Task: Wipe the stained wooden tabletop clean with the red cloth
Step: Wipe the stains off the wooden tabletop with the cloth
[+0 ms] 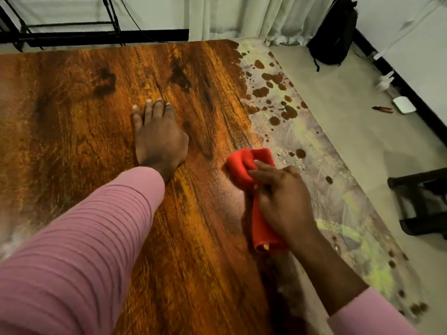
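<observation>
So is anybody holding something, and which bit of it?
The right hand grips the red cloth around its middle, pressing it on the wooden tabletop. The left hand holds nothing; it rests flat on the wood.

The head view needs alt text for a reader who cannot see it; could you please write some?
A person's right hand holds a bunched red cloth against a wooden tabletop near its pale, brown-spotted right edge. The left hand rests flat on the wood, fingers straight.

glossy grained wooden tabletop (96,105), soft matt red cloth (244,163), ribbed knit pink sleeve (84,238), black fabric backpack (333,37)
</observation>
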